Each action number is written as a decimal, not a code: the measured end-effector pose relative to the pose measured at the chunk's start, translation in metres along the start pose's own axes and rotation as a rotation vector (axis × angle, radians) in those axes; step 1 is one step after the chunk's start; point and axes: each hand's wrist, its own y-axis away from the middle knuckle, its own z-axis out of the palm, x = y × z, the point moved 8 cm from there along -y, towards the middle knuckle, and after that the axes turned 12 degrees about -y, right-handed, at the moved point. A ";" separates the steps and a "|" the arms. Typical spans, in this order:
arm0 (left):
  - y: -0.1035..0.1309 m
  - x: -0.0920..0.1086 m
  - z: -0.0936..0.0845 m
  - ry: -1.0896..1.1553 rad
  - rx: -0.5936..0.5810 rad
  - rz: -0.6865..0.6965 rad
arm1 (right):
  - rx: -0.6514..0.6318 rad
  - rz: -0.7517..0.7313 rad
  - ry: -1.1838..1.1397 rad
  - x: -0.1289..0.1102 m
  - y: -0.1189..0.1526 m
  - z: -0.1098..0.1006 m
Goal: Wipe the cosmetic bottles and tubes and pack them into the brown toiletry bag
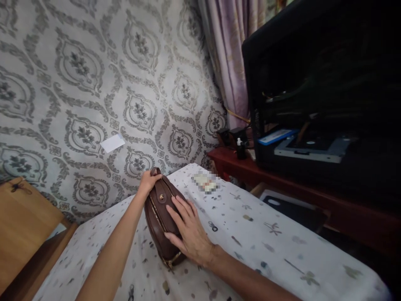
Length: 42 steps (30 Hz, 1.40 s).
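A brown leather handbag with gold zippers and a round gold stud stands on a bed sheet with a leaf print. At the bag's far end my left hand grips it near a brown loop, the thumb across the top. Its other fingers are partly hidden. My right hand lies on the bag's near right side with fingers spread. The zippers look closed from here. Beyond the bag to the right lies a small pixelated item that I cannot make out.
A large black television stands on a dark red cabinet along the right. At the left is a light brown wooden box-like piece. Patterned wallpaper with a white switch plate rises behind the bed; a purple curtain hangs in the corner.
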 end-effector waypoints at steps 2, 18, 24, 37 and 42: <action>0.001 0.003 -0.005 -0.037 0.047 0.009 | -0.002 0.002 -0.015 0.000 -0.001 -0.002; 0.031 0.027 -0.004 0.056 0.077 0.067 | -0.018 0.027 -0.103 0.006 -0.002 -0.002; 0.033 0.025 -0.003 0.093 0.034 0.060 | -0.011 0.041 -0.088 0.007 -0.001 -0.002; 0.055 -0.025 -0.054 -0.009 0.189 0.051 | -0.015 -0.010 0.002 0.000 -0.002 -0.002; 0.063 -0.021 -0.055 -0.143 0.210 0.124 | 0.004 -0.050 0.044 -0.002 0.001 0.002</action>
